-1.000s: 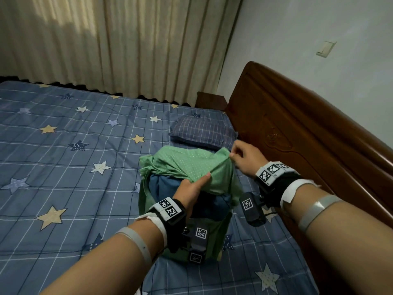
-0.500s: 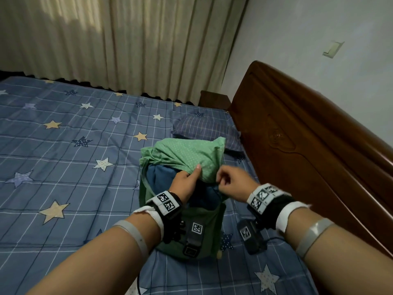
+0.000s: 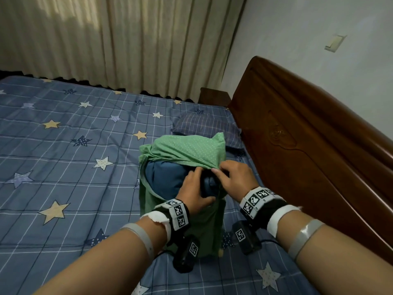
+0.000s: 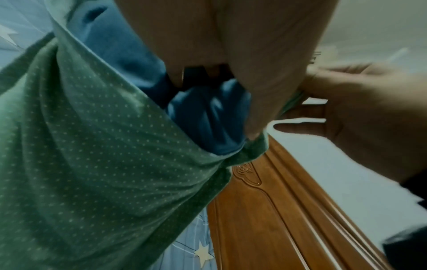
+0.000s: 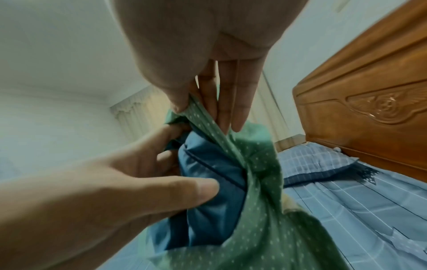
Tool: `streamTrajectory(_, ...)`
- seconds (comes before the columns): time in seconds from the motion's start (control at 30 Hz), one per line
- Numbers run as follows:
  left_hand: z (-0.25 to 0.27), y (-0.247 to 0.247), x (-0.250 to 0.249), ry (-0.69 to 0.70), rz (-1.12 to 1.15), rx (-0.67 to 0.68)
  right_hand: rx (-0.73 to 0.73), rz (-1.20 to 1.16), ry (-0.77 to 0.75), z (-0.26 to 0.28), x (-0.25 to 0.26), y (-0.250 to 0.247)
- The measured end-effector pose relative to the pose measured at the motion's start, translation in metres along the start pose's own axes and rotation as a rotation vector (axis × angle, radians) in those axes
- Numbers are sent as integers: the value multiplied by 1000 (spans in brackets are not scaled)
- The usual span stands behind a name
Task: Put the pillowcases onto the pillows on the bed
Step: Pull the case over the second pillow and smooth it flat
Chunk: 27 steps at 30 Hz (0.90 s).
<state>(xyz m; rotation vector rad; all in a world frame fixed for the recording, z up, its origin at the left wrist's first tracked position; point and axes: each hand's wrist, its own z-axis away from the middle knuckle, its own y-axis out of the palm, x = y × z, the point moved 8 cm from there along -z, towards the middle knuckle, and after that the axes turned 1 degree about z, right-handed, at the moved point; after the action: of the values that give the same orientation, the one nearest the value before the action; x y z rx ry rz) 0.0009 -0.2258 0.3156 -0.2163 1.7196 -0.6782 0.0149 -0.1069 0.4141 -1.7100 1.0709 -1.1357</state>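
Observation:
A dark blue pillow (image 3: 168, 179) stands on end on the bed, its lower part inside a green dotted pillowcase (image 3: 187, 152) whose top flap is folded over it. My left hand (image 3: 194, 188) grips the pillow's upper right corner, fingers curled into the blue fabric (image 4: 208, 113), thumb pressed on it (image 5: 203, 188). My right hand (image 3: 230, 177) pinches the pillowcase's open edge (image 5: 196, 111) between thumb and fingers just beside the left hand. A second pillow in a blue plaid case (image 3: 206, 128) lies flat by the headboard.
The wooden headboard (image 3: 308, 150) runs along the right, close to my right arm. The blue star-patterned sheet (image 3: 63, 156) stretches wide to the left. Beige curtains (image 3: 117, 43) hang behind the bed, and a small wooden nightstand (image 3: 213, 95) stands in the corner.
My right hand has come down and left from the pillowcase's far corner to its open edge by the left hand. The left hand has shifted from the green fabric onto the blue pillow.

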Motion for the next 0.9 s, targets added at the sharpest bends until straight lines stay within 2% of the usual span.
streamTrajectory(0.1, -3, -6, 6, -114, -211, -80, 65, -45, -76, 4, 18, 5)
streamTrajectory(0.2, -6, -18, 9, -254, -445, -120, 103, -141, -80, 5, 22, 7)
streamTrajectory(0.27, -8, -20, 7, -289, -458, -124, 111, -228, -48, 4, 19, 5)
streamTrajectory(0.4, -13, -19, 4, -280, -277, -136, 107, -307, 12, -1, 10, 2)
streamTrajectory(0.47, -14, -3, 2, -226, -52, -35, 105, -327, 67, -4, -1, 1)
streamTrajectory(0.53, -14, 17, -3, -189, 267, 74, 142, -316, 95, -4, -6, 6)
streamTrajectory(0.67, -8, 26, -9, -385, 989, 182, 222, -212, 100, 0, 0, 18)
streamTrajectory(0.73, 0, 25, -8, -523, 1194, 205, 279, -190, 118, 1, -1, 23)
streamTrajectory(0.8, 1, 17, 3, -541, 1178, 120, 302, -193, 134, 0, -5, 23)
streamTrajectory(0.9, 4, 2, 12, -501, 1032, -25, 120, -301, 226, -9, -18, 2)
